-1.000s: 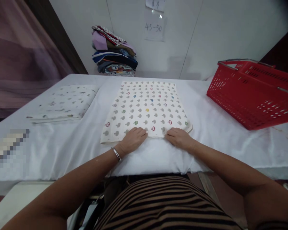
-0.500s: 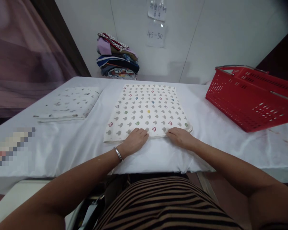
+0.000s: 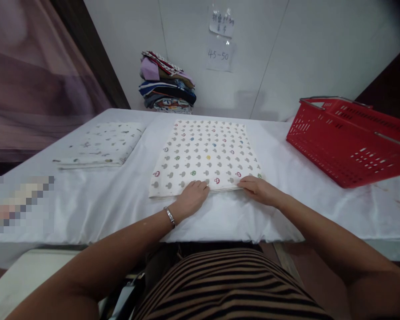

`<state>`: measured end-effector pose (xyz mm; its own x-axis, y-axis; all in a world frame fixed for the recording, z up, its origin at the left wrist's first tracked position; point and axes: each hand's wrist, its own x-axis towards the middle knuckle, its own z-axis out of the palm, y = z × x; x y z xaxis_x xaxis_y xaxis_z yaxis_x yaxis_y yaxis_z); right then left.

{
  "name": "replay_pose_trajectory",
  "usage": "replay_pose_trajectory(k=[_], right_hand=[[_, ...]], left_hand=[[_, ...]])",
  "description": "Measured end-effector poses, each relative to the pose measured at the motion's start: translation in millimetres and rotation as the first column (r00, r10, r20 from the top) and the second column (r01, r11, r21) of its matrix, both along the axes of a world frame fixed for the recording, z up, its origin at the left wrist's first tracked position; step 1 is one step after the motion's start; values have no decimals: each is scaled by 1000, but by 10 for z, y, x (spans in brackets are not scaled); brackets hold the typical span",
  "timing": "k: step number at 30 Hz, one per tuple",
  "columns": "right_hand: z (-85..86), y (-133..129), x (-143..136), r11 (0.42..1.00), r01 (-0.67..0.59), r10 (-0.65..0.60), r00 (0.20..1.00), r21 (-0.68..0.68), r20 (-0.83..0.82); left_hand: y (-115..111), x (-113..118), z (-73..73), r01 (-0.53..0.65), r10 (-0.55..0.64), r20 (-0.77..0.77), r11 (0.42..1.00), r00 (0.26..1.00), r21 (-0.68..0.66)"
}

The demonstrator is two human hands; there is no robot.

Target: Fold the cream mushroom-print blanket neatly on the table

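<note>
- The folded mushroom-print cloth [image 3: 206, 149] lies flat straight ahead of me, reaching from my fingertips away toward the wall [image 3: 270, 58].
- Its near edge runs left to right between my hands, layers showing there. Foreshortening keeps me from saying which way its long axis goes.
- Both hands touch it. My right hand [image 3: 258, 189] is just beside the near right corner; my left hand [image 3: 193, 195] is about mid-edge, leaving the near left corner out beyond it.
- My right fingers and thumb look pinched on that edge. My left fingers are bunched together and curled over it; I can't tell whether the thumb is clamped beneath.
- Under everything is a white tablecloth [image 3: 120, 213], creased toward my side.
- To my left, well apart, lies another folded printed cloth [image 3: 102, 142]; to my right, also apart, a red plastic basket [image 3: 343, 138].
- Behind the far edge rises a pile of folded fabrics [image 3: 168, 84], beside a sheet marked 45-50 [image 3: 219, 55].
</note>
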<state>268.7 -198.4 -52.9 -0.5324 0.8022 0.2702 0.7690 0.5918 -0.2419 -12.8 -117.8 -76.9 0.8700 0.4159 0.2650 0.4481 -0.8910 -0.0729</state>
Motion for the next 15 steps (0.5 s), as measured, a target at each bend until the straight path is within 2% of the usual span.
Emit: replay_pose_trajectory(k=[4, 6, 11, 15], right_hand=[[-2, -46, 7, 1000, 3, -3, 999, 16, 53], [-35, -75, -6, 999, 12, -15, 997, 35, 75], [-122, -116, -139, 998, 65, -66, 977, 13, 203], [-174, -114, -331, 986, 117, -148, 946, 122, 287]], left_hand=[[-15, -33, 112, -7, 9, -24, 999, 1000, 49], [-27, -63, 120, 23, -22, -17, 998, 1000, 59], [-42, -106, -59, 63, -63, 1, 997, 998, 46], [-60, -110, -110, 50, -51, 59, 999, 997, 8]])
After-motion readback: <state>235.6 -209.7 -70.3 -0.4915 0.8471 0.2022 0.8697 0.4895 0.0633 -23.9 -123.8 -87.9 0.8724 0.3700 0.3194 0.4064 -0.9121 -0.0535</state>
